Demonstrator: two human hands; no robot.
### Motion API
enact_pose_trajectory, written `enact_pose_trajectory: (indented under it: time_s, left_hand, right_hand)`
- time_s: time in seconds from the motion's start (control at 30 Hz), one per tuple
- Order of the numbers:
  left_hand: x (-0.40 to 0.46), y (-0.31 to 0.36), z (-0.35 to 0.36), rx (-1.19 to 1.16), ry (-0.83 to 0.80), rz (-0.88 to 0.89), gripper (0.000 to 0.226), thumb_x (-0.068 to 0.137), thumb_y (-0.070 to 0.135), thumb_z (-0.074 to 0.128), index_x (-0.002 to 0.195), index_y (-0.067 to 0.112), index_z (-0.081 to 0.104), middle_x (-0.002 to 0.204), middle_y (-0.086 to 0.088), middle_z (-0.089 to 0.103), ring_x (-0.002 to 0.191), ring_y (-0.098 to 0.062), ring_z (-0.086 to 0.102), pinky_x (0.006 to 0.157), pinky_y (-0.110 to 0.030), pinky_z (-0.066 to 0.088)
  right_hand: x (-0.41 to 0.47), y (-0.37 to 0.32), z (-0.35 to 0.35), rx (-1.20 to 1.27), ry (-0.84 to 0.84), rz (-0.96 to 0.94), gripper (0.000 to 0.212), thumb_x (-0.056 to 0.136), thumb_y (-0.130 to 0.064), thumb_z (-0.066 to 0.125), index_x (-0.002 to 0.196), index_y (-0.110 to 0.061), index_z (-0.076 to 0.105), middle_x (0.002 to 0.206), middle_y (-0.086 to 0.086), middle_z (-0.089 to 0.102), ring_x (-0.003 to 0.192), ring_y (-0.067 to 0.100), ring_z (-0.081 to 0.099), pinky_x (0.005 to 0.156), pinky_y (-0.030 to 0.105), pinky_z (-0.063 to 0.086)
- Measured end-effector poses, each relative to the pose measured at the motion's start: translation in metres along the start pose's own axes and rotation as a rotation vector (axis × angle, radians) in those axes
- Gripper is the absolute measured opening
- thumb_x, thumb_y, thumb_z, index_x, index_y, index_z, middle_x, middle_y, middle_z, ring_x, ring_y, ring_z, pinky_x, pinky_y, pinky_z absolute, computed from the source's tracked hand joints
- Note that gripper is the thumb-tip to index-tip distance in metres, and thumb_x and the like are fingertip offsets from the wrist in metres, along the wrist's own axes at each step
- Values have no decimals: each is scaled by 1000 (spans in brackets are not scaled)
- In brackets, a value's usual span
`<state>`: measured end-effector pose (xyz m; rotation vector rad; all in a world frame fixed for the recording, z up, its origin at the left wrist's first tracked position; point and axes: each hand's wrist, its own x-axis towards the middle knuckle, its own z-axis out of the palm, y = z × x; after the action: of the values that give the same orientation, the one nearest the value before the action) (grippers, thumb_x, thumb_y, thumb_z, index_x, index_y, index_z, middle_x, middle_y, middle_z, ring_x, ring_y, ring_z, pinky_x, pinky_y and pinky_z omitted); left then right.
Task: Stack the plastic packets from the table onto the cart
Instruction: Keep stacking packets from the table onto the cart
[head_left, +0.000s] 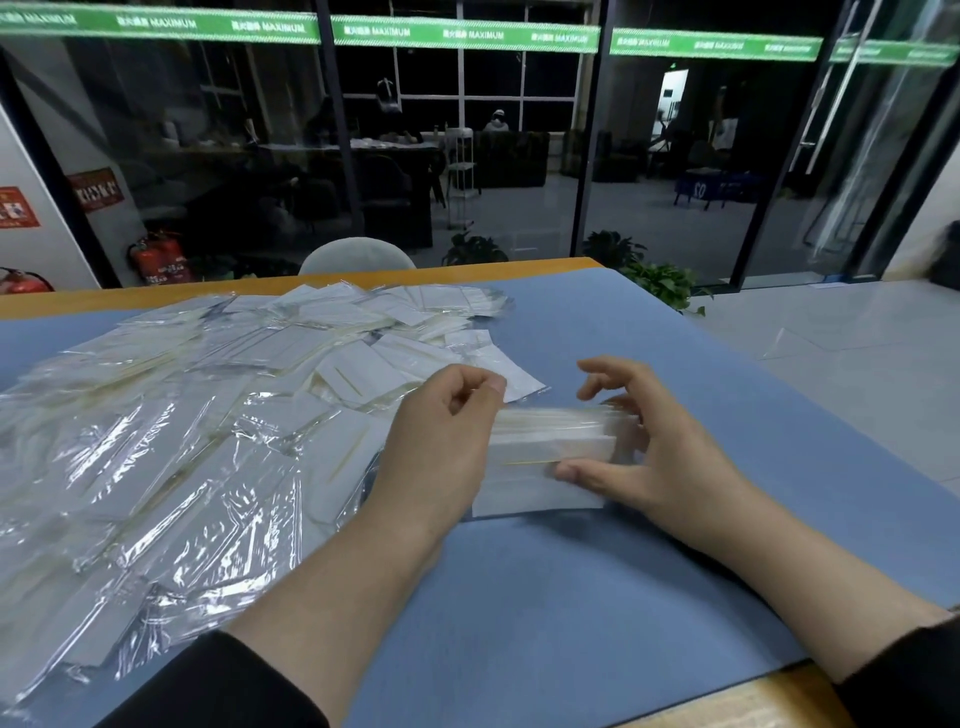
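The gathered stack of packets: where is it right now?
In the head view the stack of packets lies on the blue mat, right of centre, between the left hand and right hand, beside the loose pile.

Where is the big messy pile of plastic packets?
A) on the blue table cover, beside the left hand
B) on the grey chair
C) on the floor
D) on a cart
A: the loose pile of plastic packets lies spread over the blue table cover, to the left of the left hand, while both hands hold a small neat stack.
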<state>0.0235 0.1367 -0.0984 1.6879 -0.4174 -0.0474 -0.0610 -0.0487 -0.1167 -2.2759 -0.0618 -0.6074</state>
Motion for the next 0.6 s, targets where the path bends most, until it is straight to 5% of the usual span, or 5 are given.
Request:
enact_pose_trajectory:
  time_s: [0.2, 0.33, 0.43, 0.6]
  left_hand:
    - [-3, 1, 3, 202, -112, 72, 28, 102, 36, 52, 87, 19, 70, 70, 26, 62, 67, 6, 52, 58, -11, 36]
    - [-7, 5, -2, 289, -248, 52, 23, 91, 53, 62, 98, 32, 67, 83, 21, 63, 75, 4, 56, 63, -15, 40]
    - [-6, 5, -11, 396, -352, 69, 37, 82, 42, 77, 115, 41, 61, 105, 19, 63, 92, 4, 59, 73, -16, 47]
    - [-4, 7, -18, 420, -338, 126, 21, 82, 33, 77, 98, 32, 64, 88, 8, 67, 79, -10, 62, 68, -28, 49]
  right_hand:
    - [-3, -4, -1, 29, -162, 0, 61, 85, -14, 78, 129, -41, 46, 120, -22, 54, 113, 6, 55, 88, 12, 42]
    - [-2, -6, -5, 49, -119, 62, 53, 86, -8, 74, 117, -44, 51, 111, -27, 57, 98, 2, 59, 82, 9, 42]
    - [2, -11, -7, 130, -25, 34, 53, 84, 1, 75, 115, -38, 55, 106, -19, 62, 99, 7, 62, 87, 17, 47]
    - [2, -14, -11, 271, 32, 55, 54, 85, -5, 76, 126, -32, 54, 106, -12, 64, 101, 12, 64, 90, 25, 53]
